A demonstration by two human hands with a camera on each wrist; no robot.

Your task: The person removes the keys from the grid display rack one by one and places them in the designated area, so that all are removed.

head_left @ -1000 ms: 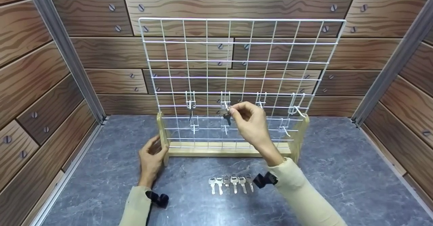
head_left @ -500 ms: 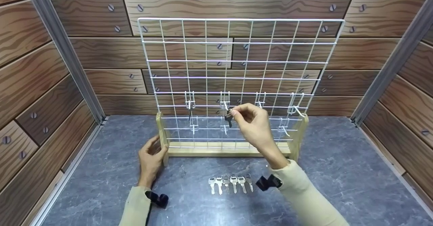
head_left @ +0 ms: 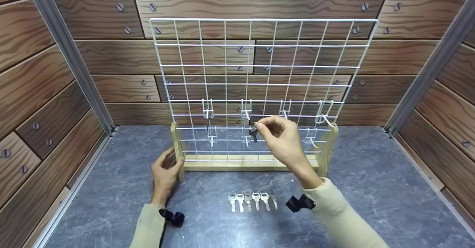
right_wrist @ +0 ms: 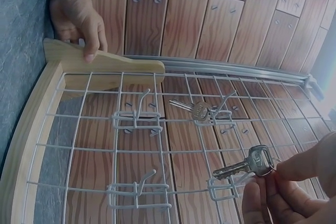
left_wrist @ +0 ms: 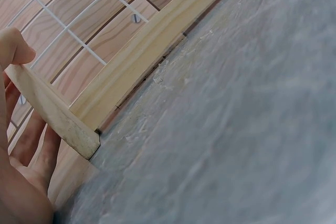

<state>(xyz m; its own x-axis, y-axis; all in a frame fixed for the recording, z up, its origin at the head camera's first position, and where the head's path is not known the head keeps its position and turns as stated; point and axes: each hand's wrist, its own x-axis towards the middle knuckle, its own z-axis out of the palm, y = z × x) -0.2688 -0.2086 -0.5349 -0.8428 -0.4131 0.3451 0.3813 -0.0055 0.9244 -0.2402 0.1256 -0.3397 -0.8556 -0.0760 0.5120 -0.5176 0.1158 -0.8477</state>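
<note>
My right hand (head_left: 285, 141) pinches a metal key (right_wrist: 257, 162) by the small ring at its head. The key hangs in front of the white wire grid (head_left: 237, 66), just right of and below an upper hook (head_left: 246, 113), and looks apart from it in the head view. My left hand (head_left: 165, 173) grips the left wooden end (left_wrist: 52, 108) of the grid's stand, thumb on one side and fingers on the other. Another key (right_wrist: 199, 111) hangs from the upper left hook (right_wrist: 223, 103).
Several loose keys (head_left: 256, 200) lie in a row on the grey marbled table (head_left: 207, 225) in front of the stand. More hooks (head_left: 311, 141) are fixed on the grid's lower part. Wood-patterned walls (head_left: 111, 55) enclose the back and sides.
My right hand has moved right and slightly down with the key, away from the upper hook. My left hand has stayed on the stand.
</note>
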